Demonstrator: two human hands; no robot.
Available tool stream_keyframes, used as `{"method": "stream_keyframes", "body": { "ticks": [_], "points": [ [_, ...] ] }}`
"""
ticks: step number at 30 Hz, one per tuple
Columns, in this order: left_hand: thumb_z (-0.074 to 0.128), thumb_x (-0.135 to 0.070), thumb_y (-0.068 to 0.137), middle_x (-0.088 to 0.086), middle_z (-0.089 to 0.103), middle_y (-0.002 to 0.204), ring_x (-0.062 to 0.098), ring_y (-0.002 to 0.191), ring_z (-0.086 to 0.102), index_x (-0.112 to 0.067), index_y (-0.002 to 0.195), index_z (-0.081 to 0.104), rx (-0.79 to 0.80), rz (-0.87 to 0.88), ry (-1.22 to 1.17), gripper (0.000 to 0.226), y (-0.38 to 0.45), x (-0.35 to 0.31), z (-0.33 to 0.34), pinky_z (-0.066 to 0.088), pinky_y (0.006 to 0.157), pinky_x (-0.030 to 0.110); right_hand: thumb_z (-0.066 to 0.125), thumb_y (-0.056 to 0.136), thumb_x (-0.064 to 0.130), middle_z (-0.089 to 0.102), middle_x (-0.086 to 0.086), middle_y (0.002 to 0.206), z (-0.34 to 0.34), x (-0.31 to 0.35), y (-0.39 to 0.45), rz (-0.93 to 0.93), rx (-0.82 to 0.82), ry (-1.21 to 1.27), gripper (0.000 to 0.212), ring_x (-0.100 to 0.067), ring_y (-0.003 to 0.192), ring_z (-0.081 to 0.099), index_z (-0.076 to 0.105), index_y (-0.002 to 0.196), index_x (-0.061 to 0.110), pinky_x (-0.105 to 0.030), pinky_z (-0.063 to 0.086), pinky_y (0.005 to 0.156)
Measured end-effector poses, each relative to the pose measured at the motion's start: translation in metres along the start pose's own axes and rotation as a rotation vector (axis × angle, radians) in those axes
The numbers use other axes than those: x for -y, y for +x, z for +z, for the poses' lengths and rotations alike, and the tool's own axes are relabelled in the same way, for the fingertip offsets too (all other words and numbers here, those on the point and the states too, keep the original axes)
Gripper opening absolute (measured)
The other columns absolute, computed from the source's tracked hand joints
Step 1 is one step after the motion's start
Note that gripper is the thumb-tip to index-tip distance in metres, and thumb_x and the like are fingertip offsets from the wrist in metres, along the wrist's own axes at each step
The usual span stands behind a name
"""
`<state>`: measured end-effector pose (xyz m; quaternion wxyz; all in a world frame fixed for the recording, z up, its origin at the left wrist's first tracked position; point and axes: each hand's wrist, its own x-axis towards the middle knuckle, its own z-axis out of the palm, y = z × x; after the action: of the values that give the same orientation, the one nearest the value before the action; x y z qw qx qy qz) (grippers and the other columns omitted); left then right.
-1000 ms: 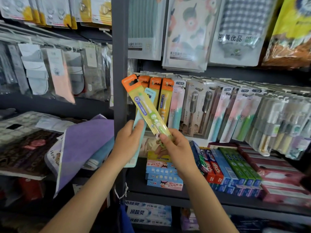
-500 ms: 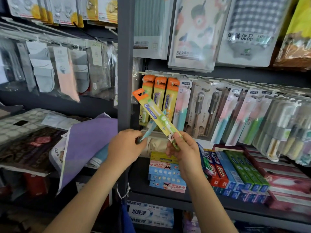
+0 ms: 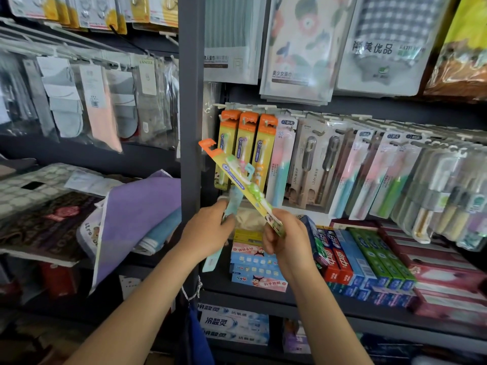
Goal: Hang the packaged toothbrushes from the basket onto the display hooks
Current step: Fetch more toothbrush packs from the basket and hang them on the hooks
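My right hand (image 3: 286, 239) pinches the bottom end of a yellow toothbrush pack with an orange top (image 3: 238, 181), tilted up to the left in front of the shelf. My left hand (image 3: 208, 235) grips a pale blue toothbrush pack (image 3: 233, 204), which crosses behind the yellow one. Just behind them, three matching orange-topped yellow packs (image 3: 246, 146) hang on display hooks (image 3: 224, 117). More toothbrush packs (image 3: 350, 169) hang in a row to the right. No basket is in view.
A dark upright shelf post (image 3: 191, 101) stands just left of the hooks. Toothpaste boxes (image 3: 363, 262) lie on the shelf below. Towel packs (image 3: 300, 46) hang above. Socks (image 3: 92, 101) and folded cloths (image 3: 137, 214) fill the left bay.
The yellow pack has dropped lower and tilted further to the left. The blue pack has swung more upright behind it. The view has shifted a little.
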<state>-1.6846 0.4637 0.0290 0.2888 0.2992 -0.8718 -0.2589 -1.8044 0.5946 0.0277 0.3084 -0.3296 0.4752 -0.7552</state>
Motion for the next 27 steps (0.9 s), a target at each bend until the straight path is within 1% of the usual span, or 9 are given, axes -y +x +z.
{"method": "stream_keyframes", "body": {
  "ticks": [3,7,9,11,15,18,20,25,27],
  "points": [
    [0.049,-0.026,0.103,-0.006,0.064,0.064,0.018,0.052,0.064,-0.025,0.111,0.062,0.027,-0.071,-0.321,0.015,0.0,-0.008,0.002,0.054,0.066,0.039,0.047,0.102,0.018,0.043,-0.008,0.056,-0.002,-0.001,0.0,-0.013,-0.04,0.005,0.032,-0.021,0.044,0.035,0.055,0.074,0.008,-0.031,0.03,0.046],
    [0.04,-0.049,0.105,-0.008,0.048,0.054,0.013,0.049,0.049,-0.026,0.111,0.061,0.103,-0.148,-0.6,0.032,-0.005,-0.018,-0.001,0.052,0.057,0.034,0.049,0.102,0.019,0.046,-0.006,0.059,-0.005,0.0,-0.003,-0.033,-0.075,0.056,0.019,-0.02,0.046,0.038,0.058,0.091,0.006,-0.03,0.032,0.046],
    [0.034,-0.056,0.104,-0.008,0.04,0.054,0.011,0.047,0.04,-0.023,0.107,0.06,0.096,-0.194,-0.657,0.042,-0.005,-0.017,-0.001,0.039,0.047,0.027,0.051,0.103,0.018,0.048,-0.005,0.06,-0.006,0.001,-0.003,-0.036,-0.075,0.077,0.015,-0.018,0.047,0.041,0.059,0.094,0.009,-0.026,0.035,0.044],
    [0.037,-0.053,0.105,-0.008,0.039,0.058,0.01,0.049,0.036,-0.018,0.106,0.062,0.037,-0.26,-0.745,0.043,-0.005,-0.016,-0.004,0.027,0.048,0.025,0.054,0.102,0.018,0.052,-0.007,0.065,-0.007,0.0,-0.003,-0.039,-0.079,0.064,0.012,-0.019,0.049,0.045,0.063,0.096,0.012,-0.026,0.038,0.045],
    [0.059,-0.045,0.098,0.001,0.066,0.086,0.02,0.08,0.064,-0.021,0.095,0.063,-0.207,-0.246,-0.685,0.025,-0.009,-0.007,-0.008,0.049,0.07,0.036,0.055,0.103,0.016,0.061,-0.011,0.077,-0.005,-0.006,0.0,-0.05,-0.11,0.033,0.013,-0.021,0.056,0.055,0.065,0.108,0.01,-0.03,0.046,0.052],
    [0.069,-0.03,0.095,0.008,0.074,0.087,0.024,0.072,0.072,-0.018,0.097,0.064,-0.331,-0.204,-0.758,0.013,-0.016,-0.004,-0.013,0.057,0.065,0.037,0.055,0.103,0.017,0.064,-0.012,0.082,-0.002,-0.008,0.003,-0.051,-0.143,-0.009,0.014,-0.022,0.057,0.058,0.065,0.111,0.01,-0.03,0.048,0.053],
    [0.071,-0.024,0.093,0.006,0.077,0.085,0.023,0.069,0.075,-0.014,0.097,0.066,-0.364,-0.186,-0.788,0.011,-0.018,-0.007,-0.018,0.059,0.062,0.033,0.055,0.103,0.017,0.063,-0.011,0.082,0.001,-0.01,0.006,-0.04,-0.158,-0.049,0.014,-0.02,0.056,0.058,0.064,0.112,0.01,-0.029,0.047,0.053],
    [0.074,-0.025,0.09,0.003,0.079,0.086,0.021,0.079,0.077,-0.014,0.093,0.074,-0.39,-0.214,-0.888,0.011,-0.009,-0.012,-0.03,0.061,0.077,0.037,0.055,0.104,0.02,0.064,-0.007,0.08,0.014,-0.008,0.021,-0.063,-0.188,-0.125,0.014,-0.018,0.056,0.058,0.063,0.111,0.011,-0.029,0.048,0.052],
    [0.079,-0.035,0.086,0.007,0.079,0.086,0.022,0.083,0.076,-0.008,0.09,0.077,-0.384,-0.224,-0.893,0.028,-0.002,-0.008,-0.032,0.059,0.083,0.039,0.054,0.105,0.02,0.063,-0.006,0.081,0.019,-0.006,0.026,-0.087,-0.199,-0.14,0.013,-0.016,0.054,0.058,0.062,0.109,0.013,-0.026,0.047,0.049]
  ]
}}
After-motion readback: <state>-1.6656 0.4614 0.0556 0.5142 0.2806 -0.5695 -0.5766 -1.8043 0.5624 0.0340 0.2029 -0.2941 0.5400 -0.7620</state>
